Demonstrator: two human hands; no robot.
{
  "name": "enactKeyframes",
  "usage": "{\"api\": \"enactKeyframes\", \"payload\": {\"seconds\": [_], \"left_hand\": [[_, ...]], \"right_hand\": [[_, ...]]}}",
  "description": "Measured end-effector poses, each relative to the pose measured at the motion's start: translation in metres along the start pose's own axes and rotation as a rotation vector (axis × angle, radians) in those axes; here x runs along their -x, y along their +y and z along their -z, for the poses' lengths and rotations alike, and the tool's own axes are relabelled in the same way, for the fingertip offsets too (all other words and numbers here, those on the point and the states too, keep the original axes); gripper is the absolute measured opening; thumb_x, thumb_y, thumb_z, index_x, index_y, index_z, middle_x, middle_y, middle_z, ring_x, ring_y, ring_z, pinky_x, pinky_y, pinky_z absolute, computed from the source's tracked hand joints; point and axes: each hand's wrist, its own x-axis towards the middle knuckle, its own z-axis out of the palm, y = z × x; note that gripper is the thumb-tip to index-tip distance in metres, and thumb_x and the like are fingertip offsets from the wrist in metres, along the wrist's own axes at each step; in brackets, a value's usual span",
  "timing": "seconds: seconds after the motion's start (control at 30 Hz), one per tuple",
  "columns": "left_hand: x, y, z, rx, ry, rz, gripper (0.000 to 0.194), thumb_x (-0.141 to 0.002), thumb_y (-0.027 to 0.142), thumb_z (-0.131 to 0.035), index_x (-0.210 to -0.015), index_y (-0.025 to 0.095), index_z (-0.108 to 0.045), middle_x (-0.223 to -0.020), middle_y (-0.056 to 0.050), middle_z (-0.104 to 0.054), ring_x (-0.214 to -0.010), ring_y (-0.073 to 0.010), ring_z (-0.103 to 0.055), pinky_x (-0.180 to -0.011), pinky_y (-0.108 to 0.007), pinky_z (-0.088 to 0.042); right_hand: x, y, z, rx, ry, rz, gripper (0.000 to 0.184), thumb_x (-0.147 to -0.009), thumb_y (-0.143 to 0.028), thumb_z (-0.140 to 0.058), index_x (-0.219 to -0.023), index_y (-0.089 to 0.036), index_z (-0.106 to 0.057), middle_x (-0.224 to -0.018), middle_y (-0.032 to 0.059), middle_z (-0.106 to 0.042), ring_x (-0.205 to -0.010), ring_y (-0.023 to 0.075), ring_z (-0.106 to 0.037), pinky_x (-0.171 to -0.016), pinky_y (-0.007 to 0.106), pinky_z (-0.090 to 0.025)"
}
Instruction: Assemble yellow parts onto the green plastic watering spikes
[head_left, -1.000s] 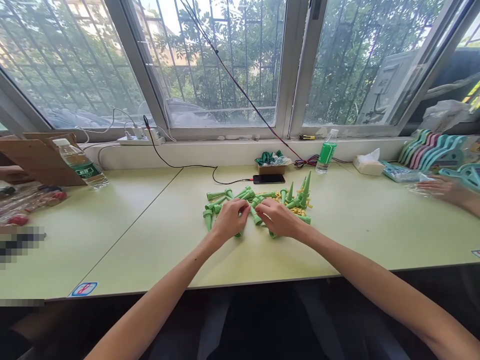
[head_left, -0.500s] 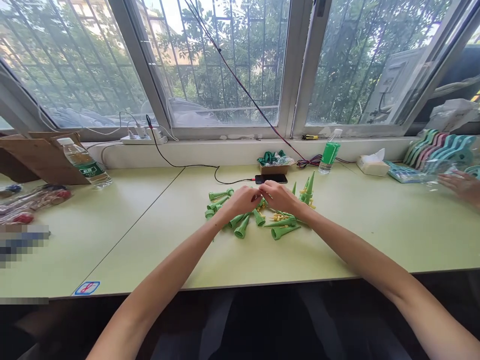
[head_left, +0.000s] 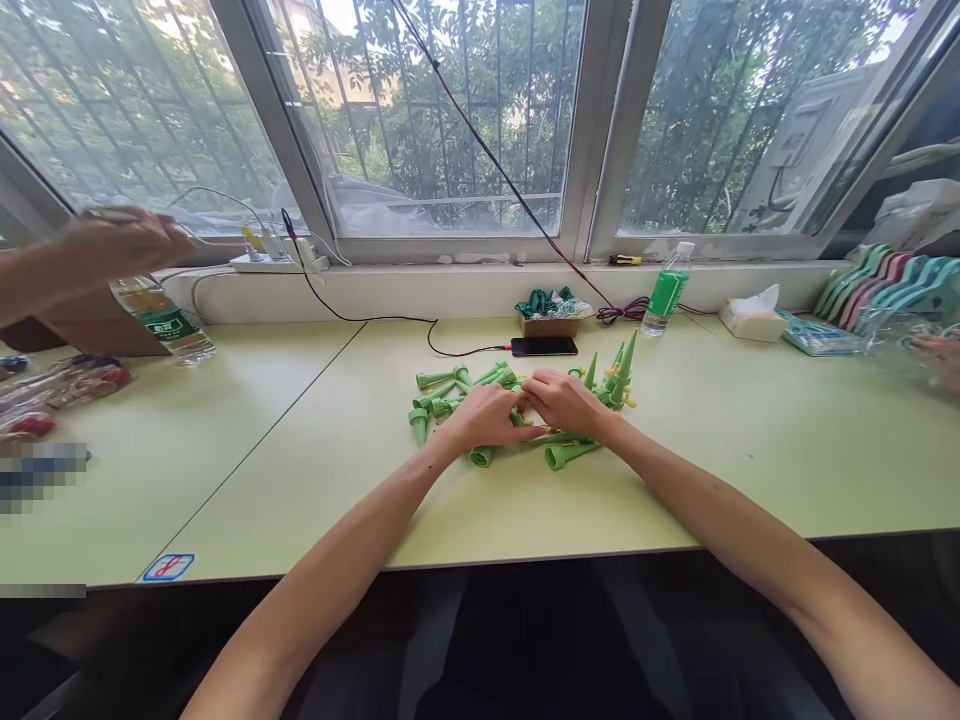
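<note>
My left hand (head_left: 489, 415) is over the middle of a loose pile of green plastic cone-shaped spikes, fingers curled in and thumb pointing right. Touching or nearly touching it, my right hand (head_left: 564, 403) has its fingertips pinched together. Green and yellow show between the hands, but what the fingers hold is hidden. Hollow-ended green spikes lie around them, such as one spike (head_left: 566, 455) below my right hand and another spike (head_left: 418, 425) at the left. Several spikes (head_left: 621, 375) with small yellow pieces stand upright to the right.
Behind the pile are a black phone (head_left: 544, 346) on a cable and a small box (head_left: 551, 325). A green-labelled bottle (head_left: 666, 292), tissues (head_left: 752, 318) and hangers (head_left: 892, 290) stand rightward. Another person's blurred hand (head_left: 124, 245) passes above a bottle (head_left: 169, 322); another hand (head_left: 941, 360) is at far right.
My left hand has lowered slightly and its thumb now sticks out to the right. My right hand stays close beside it. Another person's arm has entered from the left.
</note>
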Motion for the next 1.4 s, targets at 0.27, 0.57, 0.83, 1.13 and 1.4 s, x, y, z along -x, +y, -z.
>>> {"api": "enactKeyframes", "payload": {"seconds": [0.27, 0.57, 0.83, 1.13, 1.4], "left_hand": [[0.004, 0.005, -0.003, -0.038, -0.013, 0.055, 0.042, -0.078, 0.061, -0.063, -0.074, 0.020, -0.067, -0.052, -0.002, -0.047, -0.051, -0.0187, -0.047, -0.056, -0.032, -0.029], [0.004, 0.004, -0.008, -0.117, -0.017, 0.094, 0.044, -0.079, 0.061, -0.057, -0.068, 0.019, -0.062, -0.055, -0.003, -0.054, -0.053, -0.0185, -0.052, -0.055, -0.031, -0.029], [0.003, 0.002, -0.008, 0.018, 0.150, 0.118, 0.031, -0.085, 0.049, -0.058, -0.085, 0.019, -0.064, -0.067, -0.002, -0.061, -0.061, -0.0170, -0.055, -0.057, -0.029, -0.033], [0.001, -0.008, -0.013, 0.131, 0.396, 0.207, 0.035, -0.088, 0.033, -0.061, -0.120, 0.020, -0.057, -0.090, -0.004, -0.064, -0.072, -0.0164, -0.056, -0.068, -0.029, -0.044], [0.000, -0.009, -0.012, 0.203, 0.455, 0.196, 0.037, -0.089, 0.020, -0.058, -0.126, 0.020, -0.054, -0.105, -0.008, -0.064, -0.078, -0.0174, -0.059, -0.078, -0.033, -0.048]], "right_hand": [[0.000, -0.003, 0.007, -0.091, 0.080, -0.051, 0.023, -0.101, -0.022, -0.043, -0.089, -0.019, -0.062, -0.088, 0.0070, -0.061, -0.082, 0.0179, -0.056, -0.071, 0.027, -0.036], [-0.001, -0.005, 0.004, -0.160, 0.139, -0.028, 0.018, -0.098, -0.019, -0.048, -0.085, -0.019, -0.060, -0.083, 0.0056, -0.061, -0.076, 0.0169, -0.056, -0.067, 0.026, -0.038], [-0.003, -0.001, 0.003, -0.246, 0.271, -0.075, 0.014, -0.097, -0.018, -0.047, -0.093, -0.019, -0.061, -0.085, 0.0060, -0.063, -0.077, 0.0181, -0.058, -0.071, 0.029, -0.043], [-0.003, 0.002, 0.001, -0.312, 0.420, -0.130, 0.019, -0.100, -0.020, -0.043, -0.106, -0.021, -0.061, -0.097, 0.0086, -0.060, -0.075, 0.0171, -0.057, -0.067, 0.028, -0.048], [-0.003, -0.002, 0.002, -0.303, 0.388, -0.125, 0.020, -0.101, -0.020, -0.042, -0.107, -0.021, -0.061, -0.099, 0.0086, -0.060, -0.072, 0.0158, -0.057, -0.066, 0.028, -0.047]]}}
